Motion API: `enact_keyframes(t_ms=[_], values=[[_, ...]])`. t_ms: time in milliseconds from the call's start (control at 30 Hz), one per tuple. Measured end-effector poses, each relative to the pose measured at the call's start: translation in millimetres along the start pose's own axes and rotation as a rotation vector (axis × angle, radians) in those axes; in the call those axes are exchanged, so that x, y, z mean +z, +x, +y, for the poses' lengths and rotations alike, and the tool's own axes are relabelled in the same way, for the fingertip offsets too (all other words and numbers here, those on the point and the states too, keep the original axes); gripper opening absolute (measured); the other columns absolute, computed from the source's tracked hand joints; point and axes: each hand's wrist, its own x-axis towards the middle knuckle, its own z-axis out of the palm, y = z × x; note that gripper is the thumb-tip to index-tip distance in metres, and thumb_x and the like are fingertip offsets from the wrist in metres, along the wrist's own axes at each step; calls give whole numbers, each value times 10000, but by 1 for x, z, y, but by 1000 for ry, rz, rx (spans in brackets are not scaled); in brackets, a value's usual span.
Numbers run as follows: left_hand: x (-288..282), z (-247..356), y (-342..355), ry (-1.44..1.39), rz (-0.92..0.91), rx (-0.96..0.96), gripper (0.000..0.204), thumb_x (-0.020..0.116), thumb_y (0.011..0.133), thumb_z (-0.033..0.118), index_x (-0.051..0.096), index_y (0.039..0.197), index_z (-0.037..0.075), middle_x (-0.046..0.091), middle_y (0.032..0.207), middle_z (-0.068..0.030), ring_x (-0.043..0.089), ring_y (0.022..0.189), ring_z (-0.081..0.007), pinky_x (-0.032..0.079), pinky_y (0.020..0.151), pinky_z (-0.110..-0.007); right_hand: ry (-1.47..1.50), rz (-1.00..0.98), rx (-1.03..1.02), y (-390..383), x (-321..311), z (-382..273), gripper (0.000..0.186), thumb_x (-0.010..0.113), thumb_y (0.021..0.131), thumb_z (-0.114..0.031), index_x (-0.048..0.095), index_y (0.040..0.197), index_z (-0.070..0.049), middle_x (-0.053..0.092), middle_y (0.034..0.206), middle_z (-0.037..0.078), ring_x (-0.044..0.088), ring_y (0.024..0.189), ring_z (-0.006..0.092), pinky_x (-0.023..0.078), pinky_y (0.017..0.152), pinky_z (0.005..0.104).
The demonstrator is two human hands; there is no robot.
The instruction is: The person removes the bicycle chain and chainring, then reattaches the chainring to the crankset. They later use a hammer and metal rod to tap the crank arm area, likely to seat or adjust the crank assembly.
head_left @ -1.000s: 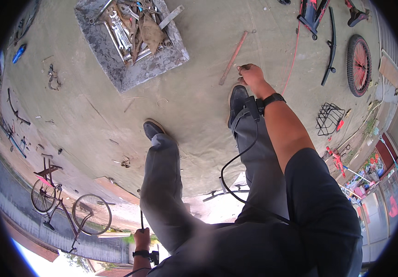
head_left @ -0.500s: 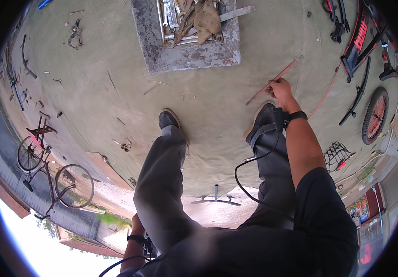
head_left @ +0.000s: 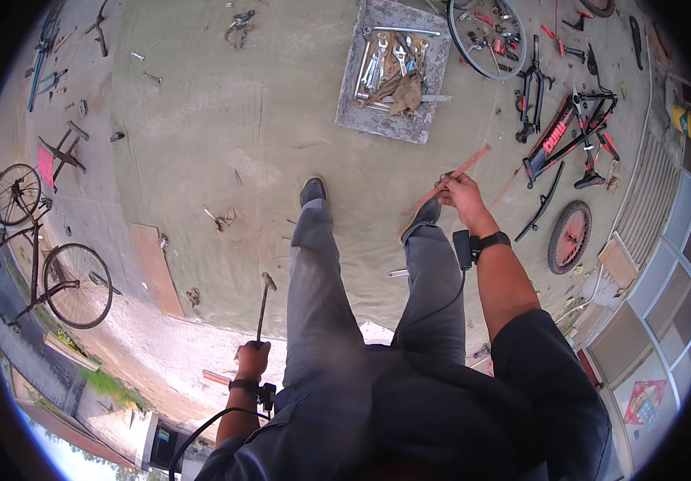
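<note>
My right hand is closed on a long, flat, reddish bar, which is raised near my right shoe. My left hand, low beside my left leg, grips a thin dark rod with a hammer-like head at its top. A grey metal tray lies beyond my feet, holding several wrenches and a brown rag. Black straps with small devices are on both my wrists, with cables running from them.
A bicycle frame, a fork, a red-spoked wheel and a rim lie to the right. An old bicycle and a cardboard sheet are at the left. A glazed white-framed wall stands at the far right.
My right hand has taken hold of the reddish bar and lifted it. My left hand's rod now shows its head. The view has shifted, so the tray appears smaller and further right.
</note>
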Motion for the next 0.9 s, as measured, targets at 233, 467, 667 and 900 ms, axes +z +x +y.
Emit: enact_keyframes(t_ms=[233,467,667,900], values=[[-56,-27,-27,-313,104,79,432,729,882,357,721,1004,-57,733,937,-257,712,947,-405,551,828,-449,-459,-19,-131,-120,97,-154,243,627,1018,-292,608,1139,-81,705,1002,58,731,878,203,572,707,319],[-100,-28,-32,-712,266,-8,453,741,873,361,709,1030,-62,730,953,-266,712,956,-406,551,840,-451,-760,-138,-241,-155,173,-275,199,622,1001,-242,599,1107,-75,708,999,60,733,873,213,583,679,336],[-161,-13,-42,-880,355,-75,471,740,877,364,703,1034,-78,725,940,-279,713,934,-406,546,828,-450,-917,-192,-180,-128,239,-349,171,593,991,-179,603,1099,-46,727,1010,106,746,864,246,609,671,366],[-237,7,-43,-1049,370,-228,456,737,872,354,715,1007,-81,729,907,-269,721,896,-395,548,798,-450,-939,-301,-225,-92,366,-449,220,618,963,-180,638,1090,-2,721,1001,130,740,830,265,606,620,361]])
